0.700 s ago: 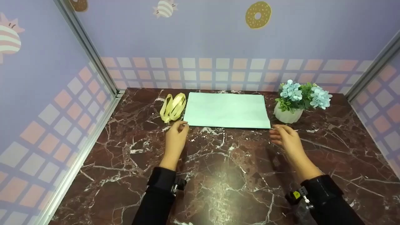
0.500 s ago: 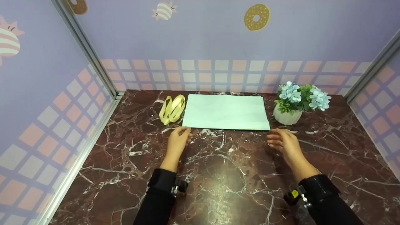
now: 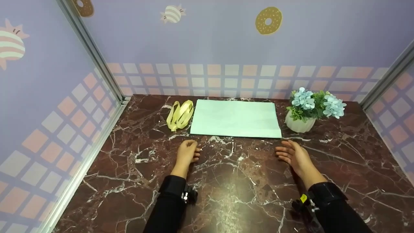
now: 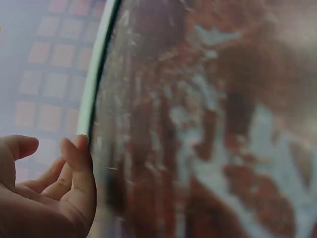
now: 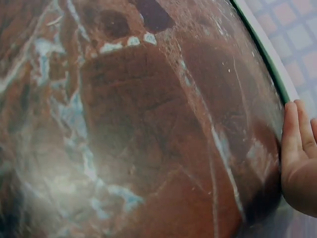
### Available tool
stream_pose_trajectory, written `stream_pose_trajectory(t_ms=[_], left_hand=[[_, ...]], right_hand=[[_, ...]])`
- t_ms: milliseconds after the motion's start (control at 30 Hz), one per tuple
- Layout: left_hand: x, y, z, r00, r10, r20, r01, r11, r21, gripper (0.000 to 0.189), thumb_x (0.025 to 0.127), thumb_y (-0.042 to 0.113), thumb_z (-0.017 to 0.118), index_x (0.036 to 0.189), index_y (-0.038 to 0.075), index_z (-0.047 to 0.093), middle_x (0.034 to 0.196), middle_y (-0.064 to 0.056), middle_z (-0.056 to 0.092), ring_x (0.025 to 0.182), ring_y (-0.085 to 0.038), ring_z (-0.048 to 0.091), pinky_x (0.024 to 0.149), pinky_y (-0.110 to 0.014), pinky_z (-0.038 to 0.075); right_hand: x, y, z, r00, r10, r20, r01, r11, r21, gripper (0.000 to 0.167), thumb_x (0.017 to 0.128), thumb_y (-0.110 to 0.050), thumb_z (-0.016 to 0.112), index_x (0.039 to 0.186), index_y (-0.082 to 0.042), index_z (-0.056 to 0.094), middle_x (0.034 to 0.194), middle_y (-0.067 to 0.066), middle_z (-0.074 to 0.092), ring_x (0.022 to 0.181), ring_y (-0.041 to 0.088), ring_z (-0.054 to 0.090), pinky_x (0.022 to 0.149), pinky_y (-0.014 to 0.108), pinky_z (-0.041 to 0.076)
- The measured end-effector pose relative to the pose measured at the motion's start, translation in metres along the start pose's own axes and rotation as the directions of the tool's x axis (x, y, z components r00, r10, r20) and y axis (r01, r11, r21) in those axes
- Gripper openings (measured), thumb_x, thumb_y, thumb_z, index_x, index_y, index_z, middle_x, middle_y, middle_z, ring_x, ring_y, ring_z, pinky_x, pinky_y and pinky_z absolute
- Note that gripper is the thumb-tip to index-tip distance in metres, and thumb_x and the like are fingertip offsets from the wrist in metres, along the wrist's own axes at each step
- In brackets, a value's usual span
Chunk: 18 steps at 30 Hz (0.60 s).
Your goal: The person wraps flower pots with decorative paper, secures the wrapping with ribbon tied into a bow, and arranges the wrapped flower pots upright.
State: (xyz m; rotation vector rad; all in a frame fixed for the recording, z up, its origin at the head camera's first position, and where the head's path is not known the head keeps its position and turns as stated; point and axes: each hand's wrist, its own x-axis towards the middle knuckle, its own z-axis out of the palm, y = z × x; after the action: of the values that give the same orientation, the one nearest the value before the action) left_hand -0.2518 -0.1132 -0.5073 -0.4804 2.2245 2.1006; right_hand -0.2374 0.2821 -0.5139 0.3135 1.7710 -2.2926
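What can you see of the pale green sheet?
The pale green sheet looks like layered paper: matte, roughly rectangular, with uneven corners and a dark-lined near edge. It lies flat toward the back of the marbled table, between the yellow ribbon and the potted flowers. The left hand and right hand are apart from it.

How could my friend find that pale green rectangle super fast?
Look at the dark marbled table, near its far edge by the purple wall. Between the yellow looped ribbon and the white flowerpot lies the pale green rectangle. Unlike them, it's flat and straight-edged.
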Motion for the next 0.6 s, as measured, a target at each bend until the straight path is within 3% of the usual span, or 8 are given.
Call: stream_pose_trajectory(t_ms=[133,267,433,600], left_hand=[[0.007,-0.008,-0.005,1.000,-0.023,0.009,0.023,0.999,-0.040,0.036,0.101,0.017,0.052,0.131,-0.004,0.054,0.092,-0.020,0.066,0.062,-0.015,0.062,0.054,-0.024,0.054],[0.016,-0.013,-0.008,0.999,-0.047,0.020,0.049,0.989,-0.138,0.037,0.102,0.014,0.051,0.133,-0.007,0.050,0.088,-0.022,0.067,0.060,-0.016,0.065,0.053,-0.023,0.054],[0.027,-0.009,-0.008,0.998,-0.051,0.026,0.056,0.974,-0.220,0.038,0.101,0.010,0.052,0.134,-0.009,0.047,0.083,-0.020,0.066,0.061,-0.018,0.067,0.052,-0.021,0.053],[0.035,-0.004,-0.010,0.996,-0.084,0.033,0.090,0.956,-0.280,0.042,0.101,0.009,0.052,0.139,-0.006,0.042,0.090,-0.021,0.064,0.068,-0.020,0.069,0.060,-0.025,0.057]], right_hand=[[0.003,0.001,-0.006,1.000,0.012,0.011,-0.013,0.998,0.065,0.060,0.107,-0.033,0.032,0.152,0.004,0.018,0.105,0.007,0.064,0.093,0.019,0.066,0.089,0.029,0.053],[0.005,0.001,-0.010,0.999,0.020,0.027,-0.023,0.994,0.108,0.060,0.108,-0.032,0.031,0.151,0.005,0.015,0.105,0.010,0.063,0.093,0.021,0.066,0.089,0.029,0.053],[0.011,-0.001,-0.011,0.999,0.024,0.037,-0.030,0.987,0.158,0.057,0.108,-0.029,0.031,0.151,0.005,0.015,0.106,0.013,0.062,0.093,0.023,0.066,0.090,0.031,0.053],[0.019,-0.005,-0.008,0.998,0.051,0.025,-0.055,0.971,0.235,0.053,0.108,-0.025,0.033,0.151,0.002,0.018,0.105,0.014,0.063,0.092,0.024,0.066,0.092,0.033,0.052]])
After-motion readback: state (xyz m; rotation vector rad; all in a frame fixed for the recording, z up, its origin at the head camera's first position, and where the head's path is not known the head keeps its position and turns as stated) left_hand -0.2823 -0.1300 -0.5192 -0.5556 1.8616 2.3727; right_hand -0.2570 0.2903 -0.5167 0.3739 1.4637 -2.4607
